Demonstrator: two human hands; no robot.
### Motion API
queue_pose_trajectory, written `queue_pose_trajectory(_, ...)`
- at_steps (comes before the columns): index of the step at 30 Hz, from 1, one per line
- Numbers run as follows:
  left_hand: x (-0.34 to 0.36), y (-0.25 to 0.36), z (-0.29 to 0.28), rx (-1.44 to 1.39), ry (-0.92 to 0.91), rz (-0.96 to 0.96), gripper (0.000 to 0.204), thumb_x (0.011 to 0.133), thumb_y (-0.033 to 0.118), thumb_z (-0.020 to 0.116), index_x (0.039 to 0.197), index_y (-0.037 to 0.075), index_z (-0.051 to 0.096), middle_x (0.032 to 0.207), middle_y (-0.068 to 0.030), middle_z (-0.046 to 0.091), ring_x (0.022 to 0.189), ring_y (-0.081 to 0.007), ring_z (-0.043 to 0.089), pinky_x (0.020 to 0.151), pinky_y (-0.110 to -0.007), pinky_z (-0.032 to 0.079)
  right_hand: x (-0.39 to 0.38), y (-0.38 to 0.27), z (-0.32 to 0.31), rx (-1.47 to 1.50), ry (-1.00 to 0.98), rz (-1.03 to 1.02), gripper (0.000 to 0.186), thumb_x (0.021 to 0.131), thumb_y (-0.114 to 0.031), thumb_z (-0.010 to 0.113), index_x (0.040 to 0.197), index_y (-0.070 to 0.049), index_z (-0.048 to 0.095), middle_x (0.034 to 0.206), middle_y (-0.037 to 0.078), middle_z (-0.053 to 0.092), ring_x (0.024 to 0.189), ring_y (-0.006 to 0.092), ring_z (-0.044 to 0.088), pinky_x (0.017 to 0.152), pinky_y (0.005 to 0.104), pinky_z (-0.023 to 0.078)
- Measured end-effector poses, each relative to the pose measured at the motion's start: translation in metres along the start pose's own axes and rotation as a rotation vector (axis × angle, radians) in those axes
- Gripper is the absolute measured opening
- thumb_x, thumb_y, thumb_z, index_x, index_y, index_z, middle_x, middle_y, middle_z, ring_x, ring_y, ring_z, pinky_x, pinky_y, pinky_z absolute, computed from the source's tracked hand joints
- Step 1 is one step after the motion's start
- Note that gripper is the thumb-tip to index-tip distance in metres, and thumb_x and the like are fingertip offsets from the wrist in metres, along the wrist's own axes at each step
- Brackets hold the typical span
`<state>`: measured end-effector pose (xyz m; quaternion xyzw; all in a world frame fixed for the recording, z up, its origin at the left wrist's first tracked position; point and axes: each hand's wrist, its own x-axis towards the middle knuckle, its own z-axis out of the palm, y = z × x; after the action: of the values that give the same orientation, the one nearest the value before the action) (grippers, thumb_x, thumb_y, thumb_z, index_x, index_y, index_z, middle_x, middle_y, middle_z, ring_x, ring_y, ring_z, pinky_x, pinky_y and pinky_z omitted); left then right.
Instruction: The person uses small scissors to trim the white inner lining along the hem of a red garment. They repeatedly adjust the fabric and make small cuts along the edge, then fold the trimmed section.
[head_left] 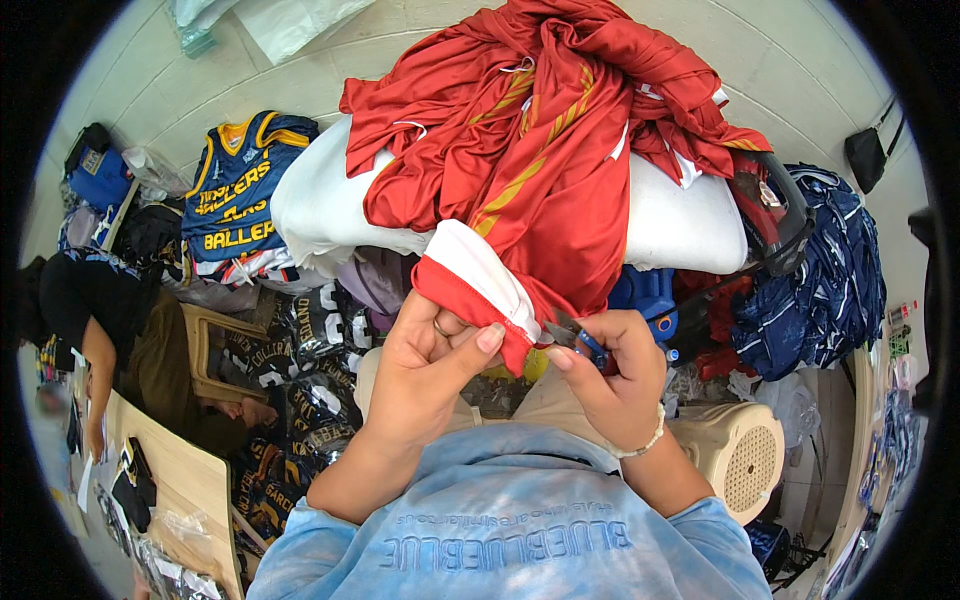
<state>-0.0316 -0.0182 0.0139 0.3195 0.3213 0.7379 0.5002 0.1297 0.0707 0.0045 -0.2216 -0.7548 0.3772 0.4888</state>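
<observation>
In front of my chest, my left hand (425, 370) is closed on the edge of a red garment (453, 293). My thumb presses on the seam beside its white band (482, 262). Thread snips (578, 338) with a blue part at the handle are gripped in my right hand (622, 372). Their metal blades lie right by the seam, close to my left thumb; whether they touch a thread is too small to tell. The red cloth appears to run up toward a big heap of red garments (520, 140) with yellow stripes, draped over a white padded surface (690, 215).
Navy jerseys (235, 190) lie at the left, and a pile of dark blue clothes (815, 270) stands at the right. Beside my right arm is a beige plastic stool (735, 460). Another person (95, 310) bends over a wooden board (175, 490) at the far left.
</observation>
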Motion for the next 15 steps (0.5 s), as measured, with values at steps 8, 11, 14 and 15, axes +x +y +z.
queue_pose_trajectory(8, 0.001, -0.007, 0.003, 0.048, 0.015, 0.001, 0.045, 0.091, 0.001, 0.057, 0.133, 0.000, 0.040, 0.117, -0.0099, 0.059, 0.105, -0.0156, 0.059, 0.091, -0.030, 0.046, -0.001, -0.005, 0.008, -0.080, -0.222, -0.013, 0.031, 0.067, -0.007, 0.079, 0.090, -0.003, 0.058, 0.077, 0.006, 0.059, 0.056, 0.0127, 0.052, 0.051, 0.0241, 0.042)
queue_pose_trajectory(11, 0.002, -0.013, 0.000, 0.049, 0.099, 0.027, 0.035, 0.094, 0.008, 0.056, 0.127, 0.001, 0.047, 0.112, -0.0080, 0.062, 0.098, -0.0130, 0.059, 0.087, -0.029, 0.047, 0.000, -0.003, 0.006, -0.105, -0.284, -0.042, 0.033, 0.061, 0.002, 0.073, 0.090, -0.004, 0.060, 0.076, 0.007, 0.060, 0.058, 0.0166, 0.057, 0.051, 0.0273, 0.045)
queue_pose_trajectory(14, 0.007, -0.019, -0.008, -0.035, 0.233, 0.003, 0.029, 0.095, 0.012, 0.054, 0.122, 0.002, 0.052, 0.110, -0.0073, 0.063, 0.100, -0.0143, 0.060, 0.087, -0.031, 0.048, -0.002, 0.000, 0.002, -0.135, -0.406, -0.027, 0.028, 0.063, 0.002, 0.070, 0.089, -0.005, 0.060, 0.076, 0.007, 0.060, 0.061, 0.0186, 0.060, 0.055, 0.0289, 0.047)
queue_pose_trajectory(15, 0.008, -0.019, -0.012, -0.096, 0.250, -0.012, 0.028, 0.096, 0.013, 0.053, 0.121, 0.002, 0.053, 0.111, -0.0073, 0.063, 0.102, -0.0162, 0.060, 0.089, -0.033, 0.048, -0.003, 0.001, 0.001, -0.167, -0.468, -0.070, 0.027, 0.064, 0.002, 0.069, 0.089, -0.005, 0.060, 0.076, 0.008, 0.060, 0.062, 0.0194, 0.061, 0.056, 0.0292, 0.048)
